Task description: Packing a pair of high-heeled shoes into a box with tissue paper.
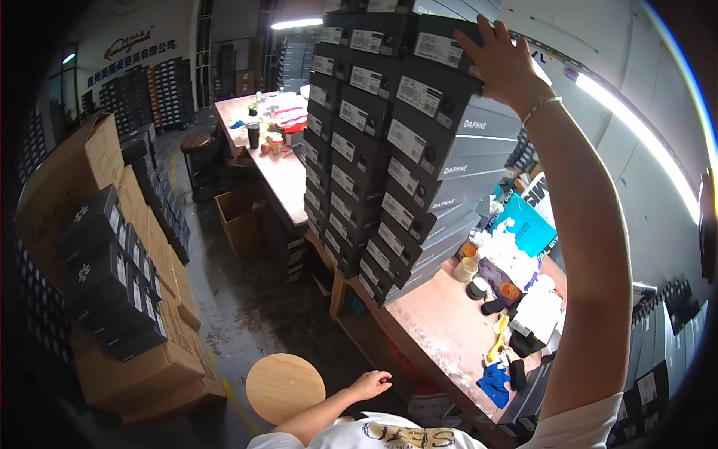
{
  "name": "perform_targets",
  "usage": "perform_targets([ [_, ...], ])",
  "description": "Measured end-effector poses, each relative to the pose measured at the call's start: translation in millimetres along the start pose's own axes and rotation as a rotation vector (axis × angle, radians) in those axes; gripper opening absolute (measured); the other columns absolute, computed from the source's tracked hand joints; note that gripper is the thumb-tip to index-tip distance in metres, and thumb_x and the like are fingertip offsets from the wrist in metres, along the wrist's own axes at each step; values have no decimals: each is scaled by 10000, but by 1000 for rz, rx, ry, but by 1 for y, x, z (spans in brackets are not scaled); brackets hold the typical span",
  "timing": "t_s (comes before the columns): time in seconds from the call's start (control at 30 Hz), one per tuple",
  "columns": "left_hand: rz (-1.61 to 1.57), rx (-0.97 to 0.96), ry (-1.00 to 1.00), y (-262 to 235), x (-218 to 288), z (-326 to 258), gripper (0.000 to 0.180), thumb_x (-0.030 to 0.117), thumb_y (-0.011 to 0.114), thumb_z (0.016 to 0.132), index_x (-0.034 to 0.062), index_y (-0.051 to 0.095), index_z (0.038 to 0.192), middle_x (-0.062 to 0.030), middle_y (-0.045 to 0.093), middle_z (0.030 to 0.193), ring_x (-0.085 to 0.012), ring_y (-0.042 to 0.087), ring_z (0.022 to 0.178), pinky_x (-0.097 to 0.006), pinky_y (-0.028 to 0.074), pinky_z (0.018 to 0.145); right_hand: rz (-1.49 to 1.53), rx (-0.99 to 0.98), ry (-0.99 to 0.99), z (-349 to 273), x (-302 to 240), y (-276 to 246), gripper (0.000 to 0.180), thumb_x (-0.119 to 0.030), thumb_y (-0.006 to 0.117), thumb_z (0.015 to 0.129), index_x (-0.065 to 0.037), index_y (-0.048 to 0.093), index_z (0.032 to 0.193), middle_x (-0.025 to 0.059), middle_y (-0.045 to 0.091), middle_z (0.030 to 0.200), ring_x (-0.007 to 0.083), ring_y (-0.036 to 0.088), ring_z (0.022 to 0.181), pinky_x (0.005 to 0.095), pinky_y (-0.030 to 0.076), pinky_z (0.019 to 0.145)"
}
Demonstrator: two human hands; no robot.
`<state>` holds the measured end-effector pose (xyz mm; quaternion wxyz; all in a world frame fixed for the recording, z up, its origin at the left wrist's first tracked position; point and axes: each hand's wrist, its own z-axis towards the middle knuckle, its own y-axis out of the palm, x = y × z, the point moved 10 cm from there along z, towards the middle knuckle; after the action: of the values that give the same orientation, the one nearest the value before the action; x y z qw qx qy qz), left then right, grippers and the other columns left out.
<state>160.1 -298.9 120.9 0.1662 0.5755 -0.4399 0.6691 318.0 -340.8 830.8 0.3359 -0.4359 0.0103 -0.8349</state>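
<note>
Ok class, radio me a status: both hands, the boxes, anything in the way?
Right hand flat on top grey box. Left hand empty above round stool. Nothing between.

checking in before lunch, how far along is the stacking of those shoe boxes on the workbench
Done: tall stacks of dark shoe boxes stand on the workbench. In hand: the right hand rests on the top box; the left hand hangs empty. Left: more dark boxes sit on cartons across the aisle.
</note>
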Motion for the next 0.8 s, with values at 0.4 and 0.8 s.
perform_targets([
  [0.4,-352,-85,320,-47,137,140,493,257,665,870,28,489,1269,-129,583,1093,-170,614,889,-277,500,774,310,239,406,-319,111,38,985,-190,802,630,-21,248,1428,225,385,1316,384,416,1161,517,365,959],
  [0.8,-328,61,-296,101,-64,277,684,557,262,970,-9,611,1130,-156,648,1036,-252,605,959,-388,491,827,1455,-770,502,-654,-206,223,879,-90,794,654,18,302,1374,271,343,1346,446,346,1252,489,318,1039],
])
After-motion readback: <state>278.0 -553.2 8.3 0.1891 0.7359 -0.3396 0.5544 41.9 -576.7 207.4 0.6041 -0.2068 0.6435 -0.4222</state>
